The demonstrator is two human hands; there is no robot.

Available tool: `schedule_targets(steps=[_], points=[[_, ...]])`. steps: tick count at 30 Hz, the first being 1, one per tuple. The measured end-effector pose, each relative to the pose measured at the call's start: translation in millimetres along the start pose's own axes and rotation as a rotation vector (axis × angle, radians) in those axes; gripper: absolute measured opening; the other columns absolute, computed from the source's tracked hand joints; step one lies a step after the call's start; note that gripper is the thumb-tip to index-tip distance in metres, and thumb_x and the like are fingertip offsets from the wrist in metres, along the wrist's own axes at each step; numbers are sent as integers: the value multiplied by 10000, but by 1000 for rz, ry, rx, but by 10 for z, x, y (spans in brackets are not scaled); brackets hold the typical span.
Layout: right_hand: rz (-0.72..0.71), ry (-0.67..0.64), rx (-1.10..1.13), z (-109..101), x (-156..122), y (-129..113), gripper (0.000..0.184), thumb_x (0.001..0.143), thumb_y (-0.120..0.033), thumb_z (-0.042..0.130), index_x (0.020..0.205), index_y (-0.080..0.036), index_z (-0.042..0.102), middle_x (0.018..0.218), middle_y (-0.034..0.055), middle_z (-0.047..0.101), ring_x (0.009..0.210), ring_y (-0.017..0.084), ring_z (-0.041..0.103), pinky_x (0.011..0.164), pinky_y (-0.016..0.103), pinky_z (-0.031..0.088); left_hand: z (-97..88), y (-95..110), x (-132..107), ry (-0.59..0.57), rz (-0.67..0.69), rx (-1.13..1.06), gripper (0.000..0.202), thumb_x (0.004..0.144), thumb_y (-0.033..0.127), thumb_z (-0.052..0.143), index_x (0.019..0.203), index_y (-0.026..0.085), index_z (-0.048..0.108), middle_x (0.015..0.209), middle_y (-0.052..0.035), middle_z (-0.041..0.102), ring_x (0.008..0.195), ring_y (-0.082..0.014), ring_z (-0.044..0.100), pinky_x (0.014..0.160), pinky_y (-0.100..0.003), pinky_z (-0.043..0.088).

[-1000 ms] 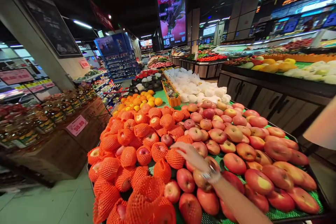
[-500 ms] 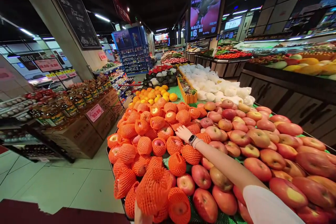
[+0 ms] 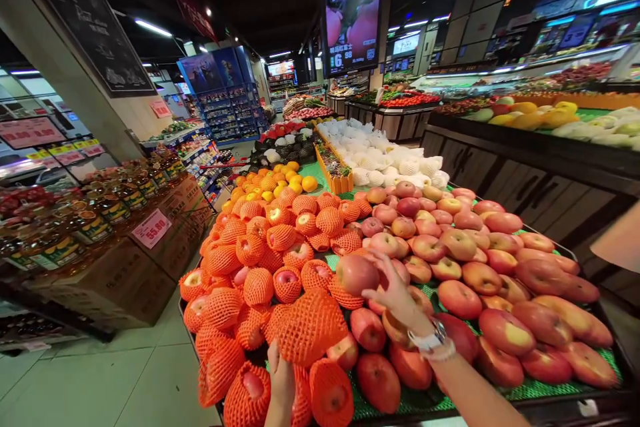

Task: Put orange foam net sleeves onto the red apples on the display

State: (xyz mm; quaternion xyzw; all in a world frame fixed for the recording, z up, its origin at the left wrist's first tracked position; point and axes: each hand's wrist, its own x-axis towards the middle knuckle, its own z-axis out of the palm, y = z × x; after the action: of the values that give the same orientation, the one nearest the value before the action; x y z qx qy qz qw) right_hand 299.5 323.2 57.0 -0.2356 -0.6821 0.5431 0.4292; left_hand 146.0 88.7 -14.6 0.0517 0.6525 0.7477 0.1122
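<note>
Obs., head view. Left hand (image 3: 281, 380): only thumb and part of palm enter at the bottom edge; fingers lie behind the orange foam net sleeve (image 3: 306, 325) and cannot be seen. Thumb presses on the sleeve's lower left corner, so the hand holds the sleeve, raised above the netted apples (image 3: 260, 260) at the front of the display. Whether the sleeve is empty cannot be told.

Right hand (image 3: 397, 293): forearm enters from lower right, wristwatch (image 3: 434, 339) on the wrist. Fingers curl around the right side of a bare red apple (image 3: 356, 274), lifted just above the pile; fingertips partly hidden behind the fruit. The apple sits just up and right of the sleeve, apart from it.

Bare apples (image 3: 500, 293) fill the right half on a green mat (image 3: 530, 388). Price sign (image 3: 151, 227) reads 55.80; far shelves blurred.
</note>
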Motion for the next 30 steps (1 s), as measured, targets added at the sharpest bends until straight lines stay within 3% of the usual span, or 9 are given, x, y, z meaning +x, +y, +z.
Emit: schedule_targets(steps=[5, 8, 11, 15, 18, 21, 24, 27, 30], points=[[159, 20, 222, -259, -550, -101, 923, 592, -726, 883, 1337, -274, 579, 1385, 152, 647, 1352, 372, 582, 1138, 527, 490, 232, 35, 8, -350, 72, 182, 492, 569, 676, 816, 758, 229, 736, 870, -95, 756, 884, -303, 702, 875, -435, 588], [210, 43, 280, -383, -652, -152, 827, 605, -747, 864, 1258, -286, 651, 1354, 131, 676, 1362, 370, 575, 1159, 521, 469, 415, 191, -3, -686, 229, 359, 572, 655, 776, 703, 761, 217, 767, 868, -115, 764, 864, -308, 691, 881, -471, 580], [232, 84, 264, -500, -705, -135, 860, 580, -781, 851, 1256, -277, 677, 1332, 129, 686, 1368, 381, 566, 1185, 528, 437, 641, 428, -58, -1048, 342, 498, 658, 750, 837, 582, 754, 212, 788, 892, -137, 780, 891, -317, 686, 902, -473, 562], [251, 107, 247, -653, -769, -85, 925, 554, -805, 843, 1283, -258, 684, 1341, 139, 672, 1332, 397, 585, 1187, 534, 429, 948, 653, -201, -1295, 353, 527, 628, 867, 768, 503, 887, 217, 803, 1046, -136, 793, 1047, -314, 673, 1019, -431, 516], [246, 133, 260, -754, -809, -68, 930, 517, -785, 875, 1261, -258, 695, 1340, 140, 673, 1325, 394, 588, 1193, 532, 422, 1131, 659, -307, -1394, 401, 558, 472, 939, 561, 481, 822, 218, 784, 908, -101, 790, 905, -268, 668, 929, -383, 534], [212, 159, 266, -840, -875, -30, 904, 503, -755, 901, 1231, -254, 711, 1328, 137, 685, 1321, 386, 593, 1199, 540, 409, 1257, 591, -381, -1321, 450, 570, 276, 852, 353, 571, 891, 202, 799, 1010, -123, 790, 987, -305, 675, 970, -428, 526], [189, 220, 277, -929, -971, 22, 852, 533, -808, 851, 1174, -256, 748, 1298, 138, 712, 1318, 397, 595, 1207, 571, 383, 1337, 559, -440, -1223, 431, 563, 380, 773, 237, 597, 1094, 177, 792, 1199, -168, 751, 1172, -360, 646, 1077, -505, 484], [200, 243, 298, -1026, -1045, 17, 880, 519, -889, 787, 1141, -266, 775, 1275, 146, 733, 1310, 412, 602, 1201, 588, 380, 1384, 613, -521, -1313, 392, 572, 511, 755, 202, 605, 1245, 161, 744, 1335, -193, 699, 1289, -384, 599, 1158, -560, 416], [210, 167, 274, -1084, -1068, -29, 820, 585, -818, 822, 1189, -265, 769, 1301, 148, 731, 1333, 398, 595, 1216, 583, 361, 1417, 714, -640, -1403, 379, 588, 545, 720, 158, 611, 1249, 170, 742, 1420, -190, 658, 1341, -389, 569, 1184, -554, 393]])
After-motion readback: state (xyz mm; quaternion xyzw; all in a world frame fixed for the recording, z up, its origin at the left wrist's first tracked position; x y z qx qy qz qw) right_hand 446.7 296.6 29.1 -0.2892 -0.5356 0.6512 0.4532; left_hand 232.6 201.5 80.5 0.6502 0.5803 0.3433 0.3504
